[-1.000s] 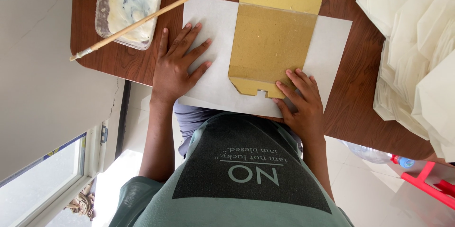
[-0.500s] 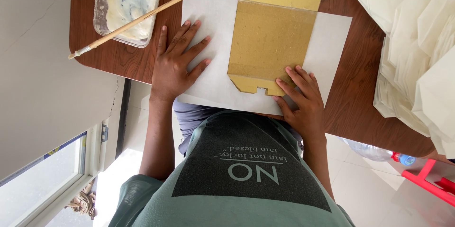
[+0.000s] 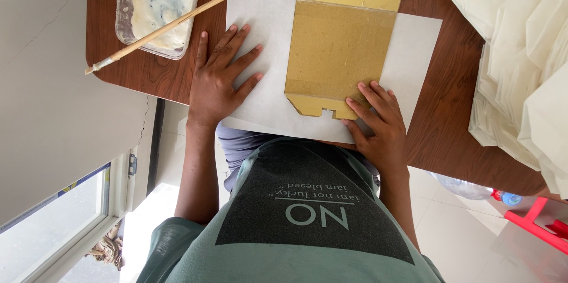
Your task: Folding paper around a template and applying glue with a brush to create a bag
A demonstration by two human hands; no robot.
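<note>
Fingers (image 3: 239,43) of our left hand (image 3: 214,85) are spread wide and flat, palm down, pressing the white sheet (image 3: 260,17) near its left edge; nothing is gripped. Our right hand (image 3: 378,126) is also flat. Its fingers (image 3: 370,96) are closer together, with the tips on the near right corner of the gold card (image 3: 337,52) and the heel of the hand on the sheet's near edge.

The card lies in the middle of the sheet. A fold line crosses it, its far panel runs past the sheet's far edge, and the near edge has a small notched tab. The sheet sits flat on the brown wooden table (image 3: 449,111), right in front of us.

We judge the card to be light and fairly stiff. It should bend cleanly at the fold line but crease if pinched mid-panel, so it is best taken by an edge or the near corners. The sheet looks thin, limp and easy to slide or wrinkle, so flat palms suit it better than a pinch.

At far left there is a clear plastic tray (image 3: 127,28) smeared with white paste, and a wooden-handled brush (image 3: 160,31) rests across it, apart from the left hand. A pile of white folded paper (image 3: 520,52) is at the right, and a plastic bottle (image 3: 473,188) lies on the floor below.
</note>
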